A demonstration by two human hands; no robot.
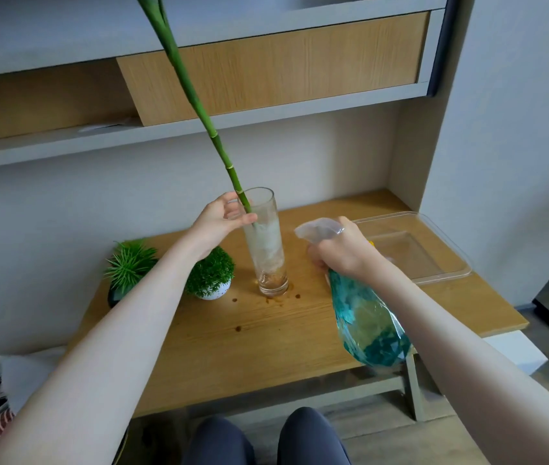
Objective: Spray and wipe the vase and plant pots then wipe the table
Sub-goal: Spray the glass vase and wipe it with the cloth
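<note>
**Spraying the vase**

Aim the nozzle at the cloudy glass, not the stem, and keep the vase (264,243) steady – it stands mid-table (219,347), right of two small plant pots (211,292). The left hand (219,223) curls around its upper part; the right hand (340,253) wraps the spray bottle (363,317) neck – trigger finger hidden.

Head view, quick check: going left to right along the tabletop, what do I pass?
Spiky plant in dark pot → round bushy plant in white pot → glass vase held by left hand → spray bottle in right hand → clear plastic tray.
</note>
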